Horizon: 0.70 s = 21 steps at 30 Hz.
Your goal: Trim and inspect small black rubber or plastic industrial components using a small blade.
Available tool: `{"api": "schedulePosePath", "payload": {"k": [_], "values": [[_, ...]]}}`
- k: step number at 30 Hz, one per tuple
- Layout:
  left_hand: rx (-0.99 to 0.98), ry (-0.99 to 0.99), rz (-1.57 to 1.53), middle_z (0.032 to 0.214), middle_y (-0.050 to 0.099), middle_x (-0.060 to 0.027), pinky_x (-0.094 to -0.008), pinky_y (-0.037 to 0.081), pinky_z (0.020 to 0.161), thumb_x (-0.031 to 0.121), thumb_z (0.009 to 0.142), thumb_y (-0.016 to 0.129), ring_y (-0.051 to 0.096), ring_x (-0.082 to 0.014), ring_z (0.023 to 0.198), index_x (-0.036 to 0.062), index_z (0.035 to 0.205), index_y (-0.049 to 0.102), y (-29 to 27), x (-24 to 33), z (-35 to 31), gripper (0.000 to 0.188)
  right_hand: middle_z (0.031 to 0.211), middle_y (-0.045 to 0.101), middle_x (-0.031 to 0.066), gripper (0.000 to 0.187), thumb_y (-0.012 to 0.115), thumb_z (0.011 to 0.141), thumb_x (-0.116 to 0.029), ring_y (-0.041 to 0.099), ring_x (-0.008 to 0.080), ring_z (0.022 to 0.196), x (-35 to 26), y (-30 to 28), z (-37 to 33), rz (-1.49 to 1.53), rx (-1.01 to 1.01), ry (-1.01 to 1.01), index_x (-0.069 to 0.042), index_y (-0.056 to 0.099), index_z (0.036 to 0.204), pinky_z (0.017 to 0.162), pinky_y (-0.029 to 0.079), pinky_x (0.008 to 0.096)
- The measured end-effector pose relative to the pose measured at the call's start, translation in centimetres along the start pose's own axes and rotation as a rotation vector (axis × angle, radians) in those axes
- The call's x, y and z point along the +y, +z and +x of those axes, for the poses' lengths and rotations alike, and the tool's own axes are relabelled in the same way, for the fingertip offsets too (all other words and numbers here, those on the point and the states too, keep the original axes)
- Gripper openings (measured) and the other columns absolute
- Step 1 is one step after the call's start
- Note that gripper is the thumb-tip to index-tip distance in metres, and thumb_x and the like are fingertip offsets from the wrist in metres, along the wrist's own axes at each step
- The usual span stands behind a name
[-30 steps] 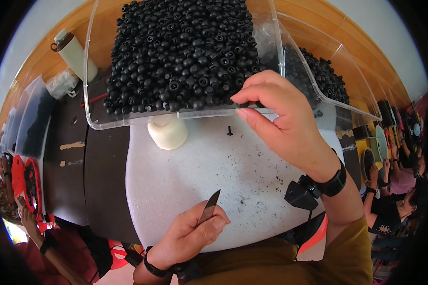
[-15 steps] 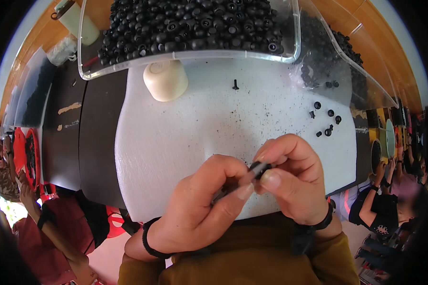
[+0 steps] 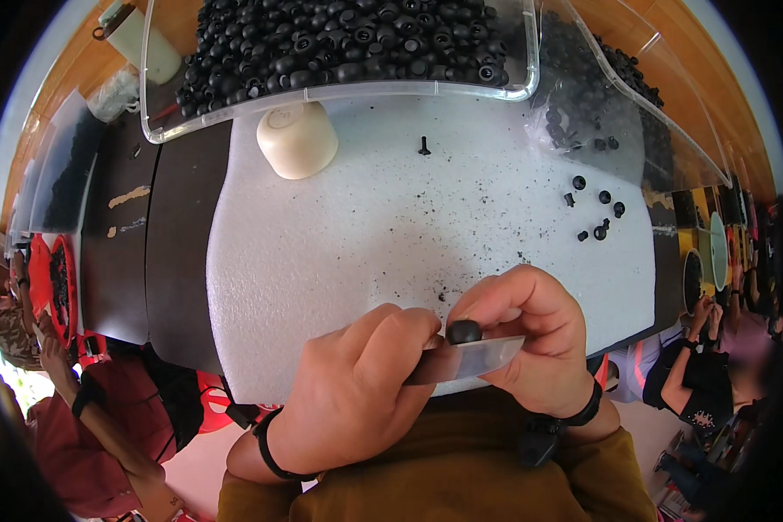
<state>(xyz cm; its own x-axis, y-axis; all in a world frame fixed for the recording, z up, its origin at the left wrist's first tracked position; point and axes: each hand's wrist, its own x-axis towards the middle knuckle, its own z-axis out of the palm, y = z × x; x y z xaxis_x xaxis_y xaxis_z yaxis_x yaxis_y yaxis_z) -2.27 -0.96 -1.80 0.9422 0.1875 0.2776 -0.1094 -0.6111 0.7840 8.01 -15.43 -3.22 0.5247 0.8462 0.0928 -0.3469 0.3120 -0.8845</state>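
Near the mat's front edge, my left hand (image 3: pixel 357 391) is closed around a small knife (image 3: pixel 474 358), whose grey, shiny blade points right; its handle is hidden in my fist. My right hand (image 3: pixel 531 339) pinches a round black plastic or rubber part (image 3: pixel 464 331) between thumb and fingers. The part sits just above the blade's upper edge, close to my left fingertips; whether the two touch I cannot tell. Both hands are over a white foam mat (image 3: pixel 287 261) sprinkled with dark crumbs.
A clear bin (image 3: pixel 339 90) heaped with black parts (image 3: pixel 348 43) stands at the back, beside an upturned cream cup (image 3: pixel 297 141). A small black pin-shaped piece (image 3: pixel 424 146) and several loose parts (image 3: pixel 600 232) lie on the mat. A second clear bin (image 3: pixel 661 130) is at right; other people work on both sides.
The blade has swung from a steep slant between my fingers to lying nearly level, pointing right. The black part now shows above it, and fresh dark crumbs lie ahead of my hands.
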Motion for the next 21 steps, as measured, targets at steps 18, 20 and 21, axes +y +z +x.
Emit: {"api": "schedulePosePath", "payload": {"k": [18, 20, 21], "values": [[-0.042, -0.073, 0.090, 0.071, 0.053, -0.0101, -0.0373, 0.045, 0.047, 0.005, 0.074, 0.064, 0.056, -0.0293, 0.056, 0.0041, 0.088, 0.048, 0.1, -0.1, -0.1, 0.021, 0.096, 0.059, 0.0115, 0.025, 0.062, 0.080, 0.003, 0.057, 0.0175, 0.097, 0.0, -0.2, -0.9, -0.029, -0.156, -0.058, 0.002, 0.053, 0.103, 0.081, 0.045, 0.0281], [-0.019, -0.333, 0.155, 0.071, 0.054, -0.0150, -0.0345, 0.045, 0.056, -0.001, 0.081, 0.055, 0.056, -0.0297, 0.061, -0.0006, 0.091, 0.050, 0.7, -1.3, 0.3, 0.011, 0.094, 0.060, 0.0119, 0.024, 0.064, 0.078, 0.002, 0.059, 0.0187, 0.092, -1.6, 0.5, -1.1, -0.118, -0.260, -0.102, 0.001, 0.054, 0.100, 0.079, 0.045, 0.0286], [-0.037, -0.328, 0.081, 0.070, 0.053, -0.0130, -0.0330, 0.043, 0.056, -0.001, 0.083, 0.053, 0.055, -0.0245, 0.060, -0.0012, 0.092, 0.050, 0.3, -0.8, 0.3, 0.009, 0.095, 0.060, 0.0127, 0.025, 0.063, 0.078, 0.005, 0.059, 0.0185, 0.087, -1.6, 0.5, -1.0, -0.085, -0.250, -0.120, 0.002, 0.053, 0.101, 0.078, 0.046, 0.0291]]}}
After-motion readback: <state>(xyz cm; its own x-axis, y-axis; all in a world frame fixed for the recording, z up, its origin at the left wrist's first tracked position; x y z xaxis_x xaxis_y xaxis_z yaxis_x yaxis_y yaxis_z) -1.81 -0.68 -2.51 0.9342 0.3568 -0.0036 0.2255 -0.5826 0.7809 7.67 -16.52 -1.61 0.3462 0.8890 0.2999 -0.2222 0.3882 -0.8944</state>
